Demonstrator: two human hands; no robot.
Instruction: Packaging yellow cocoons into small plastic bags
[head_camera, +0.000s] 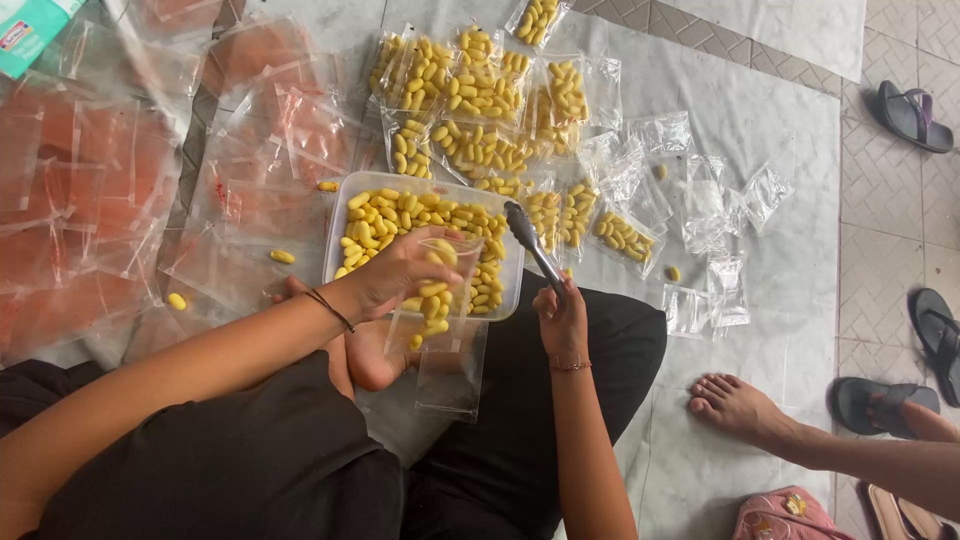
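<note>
Filled packets (480, 110) beyond tray (345, 195), seemingly empty bags (700, 200) rightward.

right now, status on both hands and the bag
Left hand holds clear bag part-filled with yellow pieces. Right hand grips metal tongs over plastic tray. Filled bags beyond; nothing blocking.

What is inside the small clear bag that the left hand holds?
The clear bag holds several yellow oval pieces, gathered in its lower part. The left hand covers the bag's opening, so pieces there cannot be seen.
</note>
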